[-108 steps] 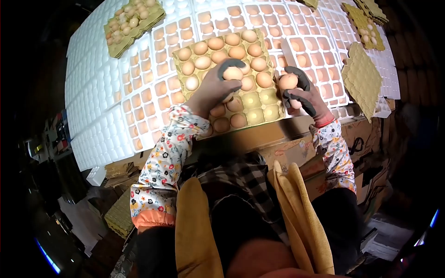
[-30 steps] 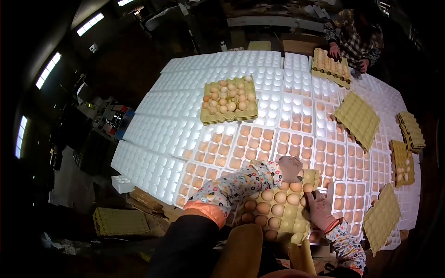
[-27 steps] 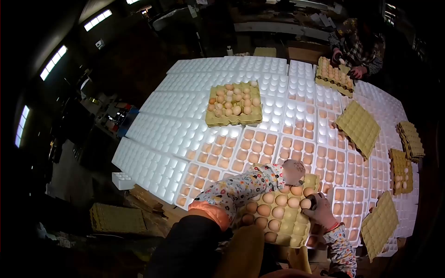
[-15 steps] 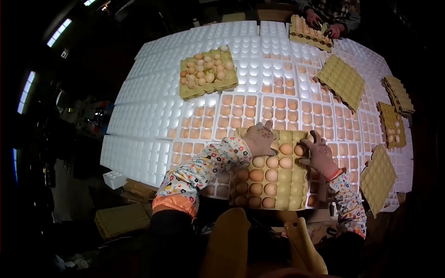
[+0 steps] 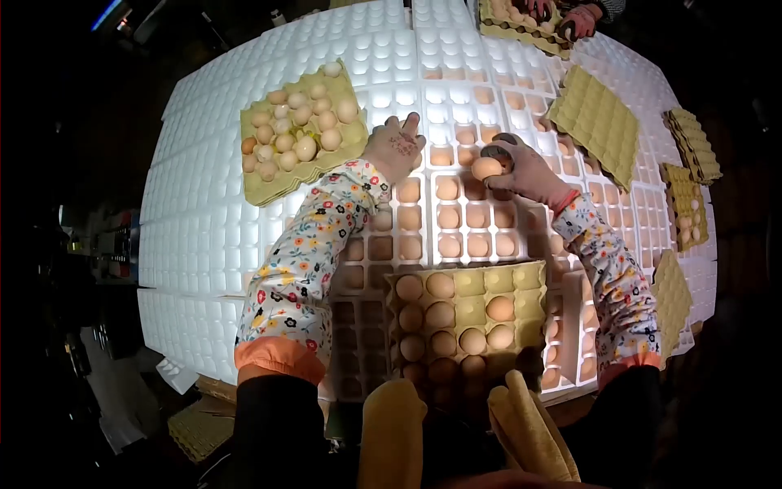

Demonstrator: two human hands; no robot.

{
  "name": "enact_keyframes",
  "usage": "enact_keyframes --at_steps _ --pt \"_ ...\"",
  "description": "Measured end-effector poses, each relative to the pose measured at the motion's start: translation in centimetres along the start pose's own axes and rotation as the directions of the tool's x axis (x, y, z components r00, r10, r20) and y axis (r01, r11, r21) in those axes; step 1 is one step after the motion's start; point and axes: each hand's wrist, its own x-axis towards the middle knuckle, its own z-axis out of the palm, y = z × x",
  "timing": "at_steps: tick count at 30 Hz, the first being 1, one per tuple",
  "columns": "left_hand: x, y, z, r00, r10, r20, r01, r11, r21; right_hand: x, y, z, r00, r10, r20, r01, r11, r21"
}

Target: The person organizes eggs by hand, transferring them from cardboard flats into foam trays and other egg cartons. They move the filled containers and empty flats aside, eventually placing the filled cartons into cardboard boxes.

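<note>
My right hand [image 5: 525, 169], in a pinkish glove, grips a brown egg [image 5: 487, 169] between thumb and fingers above the white foam egg trays [image 5: 449, 185]. My left hand [image 5: 396, 149], gloved too, is back up over the trays to the left, its fingers curled downward; whatever they hold is hidden beneath the hand. Closest to me lies a yellowish pulp egg tray [image 5: 470, 310], partly filled with brown eggs, with several bare cups at its upper right. Many cups of the foam trays just beyond it hold eggs.
A stack of pulp trays bearing eggs [image 5: 269, 191] stands beside my left hand, with a broken egg on it. Overturned pulp trays [image 5: 599, 122] lie at right. At the far edge, a co-worker's gloved hands [image 5: 580, 22] are over another egg tray [image 5: 521, 31].
Both hands have moved away from the near pulp tray, out over the foam trays, the right one carrying an egg. Fewer eggs sit in the near tray. The view has shifted.
</note>
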Motion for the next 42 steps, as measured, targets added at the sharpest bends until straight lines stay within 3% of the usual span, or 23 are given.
enact_keyframes --at_steps 3,5,7,9,10,11,15,17,19,21,24,25,27,29,30,33,35,36,38,39,40,41,42 --pt "5.5 -3.5 1.0 0.909 0.079 0.409 -0.091 0.996 0.009 13.7 1.2 3.3 0.974 -0.183 0.131 0.223 0.862 -0.455" --pt "7.0 -4.5 -1.3 0.887 -0.012 0.462 0.132 0.964 -0.229 16.7 0.7 3.8 0.955 -0.153 0.253 0.259 0.844 -0.469" --pt "9.1 -5.9 -1.1 0.904 -0.142 0.403 0.319 0.851 -0.418 19.8 3.1 4.1 0.972 -0.19 0.139 0.221 0.939 -0.264" --pt "10.4 -5.1 1.8 0.93 -0.353 -0.106 0.299 0.89 -0.346 21.7 5.9 4.9 0.985 -0.078 -0.156 0.063 0.993 -0.099" --pt "11.7 -5.3 4.5 0.935 -0.324 -0.143 0.281 0.924 -0.258 21.5 7.1 5.2 0.986 -0.053 -0.157 0.046 0.998 -0.045" --pt "11.6 -4.4 5.0 0.94 -0.338 -0.053 0.317 0.919 -0.236 20.8 6.7 4.6 0.987 -0.03 -0.16 0.032 0.999 0.006" --pt "5.6 -0.2 3.5 0.909 -0.294 -0.295 0.152 0.894 -0.422 9.9 3.6 2.3 0.962 -0.044 -0.269 0.133 0.937 0.323" --pt "-2.0 3.6 0.2 0.973 -0.155 -0.169 -0.017 0.686 -0.727 0.2 0.1 0.2 0.998 0.008 -0.066 0.023 0.889 0.458" --pt "-8.9 7.8 -1.1 0.942 0.164 -0.292 -0.327 0.638 -0.697 -9.3 -3.9 -1.6 0.96 0.156 0.234 -0.239 0.889 0.39" --pt "-13.7 12.6 -1.9 0.941 0.274 -0.196 -0.337 0.727 -0.598 -15.4 -5.2 -0.5 0.966 0.013 0.258 -0.072 0.973 0.22" --pt "-16.3 17.1 -2.0 0.905 0.395 -0.156 -0.419 0.888 -0.187 -19.6 -4.2 3.8 0.968 -0.162 0.19 0.177 0.982 -0.069" --pt "-16.9 18.2 -1.9 0.901 0.378 -0.215 -0.416 0.893 -0.174 -19.6 -2.9 4.7 0.96 -0.194 0.202 0.227 0.961 -0.156" --pt "-18.5 20.4 -2.5 0.916 0.33 -0.23 -0.381 0.895 -0.231 -20.1 -4.1 3.7 0.941 0.06 0.332 -0.089 0.993 0.071" --pt "-20.1 22.2 -3.1 0.95 0.286 -0.127 -0.311 0.908 -0.283 -22.0 -5.2 4.8 0.973 -0.037 0.228 0.05 0.997 -0.054" --pt "-20.8 23.1 -2.6 0.961 0.27 -0.067 -0.277 0.923 -0.266 -22.5 -4.6 6.6 0.972 -0.194 0.135 0.225 0.934 -0.279" --pt "-20.6 24.4 -1.9 0.969 0.207 0.134 -0.152 0.928 -0.34 -21.7 -5.3 6.8 0.979 -0.15 0.141 0.189 0.926 -0.328" --pt "-21.2 23.6 -2.2 0.986 0.16 0.038 -0.123 0.874 -0.469 -21.9 -5.2 5.8 0.996 -0.087 0.03 0.089 0.992 -0.086" --pt "-21.6 23.2 -2.5 0.992 0.126 -0.014 -0.114 0.842 -0.527 -22.9 -4.9 5.4 0.998 0.044 -0.04 -0.028 0.942 0.336" --pt "-22.5 22.2 -3.3 0.967 -0.169 0.191 0.215 0.137 -0.967 -23.6 -1.8 5.3 0.973 0.222 -0.058 -0.035 0.392 0.919" --pt "-23.3 21.6 -3.4 0.909 -0.207 0.362 0.289 -0.314 -0.904 -24.2 -2.4 5.1 0.961 0.277 -0.012 -0.041 0.185 0.982" --pt "-23.7 20.8 -1.8 0.943 -0.138 -0.304 -0.243 0.337 -0.909 -24.4 -1.4 5.4 0.978 0.017 -0.206 0.13 0.726 0.675" --pt "-23.8 20.3 -1.2 0.986 -0.144 0.084 0.082 -0.019 -0.996 -24.5 -0.3 5.5 0.93 -0.31 -0.197 0.333 0.938 0.099" --pt "-23.5 21.2 -2.7 0.947 -0.134 0.293 0.304 0.071 -0.95 -24.6 -4.3 4.1 0.926 0.267 0.268 -0.374 0.757 0.536"
